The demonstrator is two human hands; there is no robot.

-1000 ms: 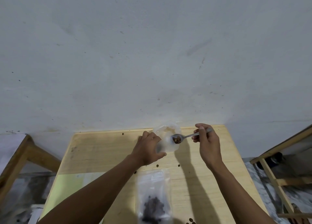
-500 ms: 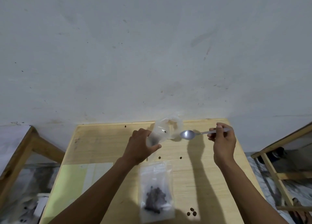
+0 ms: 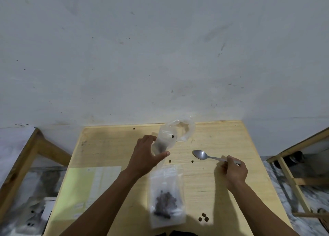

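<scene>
My left hand [image 3: 145, 156] grips a clear plastic bag [image 3: 170, 136], held upright above the wooden table [image 3: 222, 139] with its mouth wide at the top and a few dark beans inside. My right hand [image 3: 234, 171] pinches the handle of a metal spoon [image 3: 202, 154]. The spoon's bowl is empty and points left, low over the table, to the right of the bag and apart from it. A second clear bag [image 3: 166, 196] with a heap of dark beans lies flat near the front of the table.
Loose beans [image 3: 203, 217] lie at the front right, with single ones scattered mid-table. A pale green sheet of paper [image 3: 80, 191] covers the table's left front. Wooden frames stand left [image 3: 23, 157] and right [image 3: 292, 178] of the table. A white wall rises behind.
The spoon held beans at the bag's mouth a second ago. It is now empty, and my right hand has carried it down and to the right. The bag now stands more upright.
</scene>
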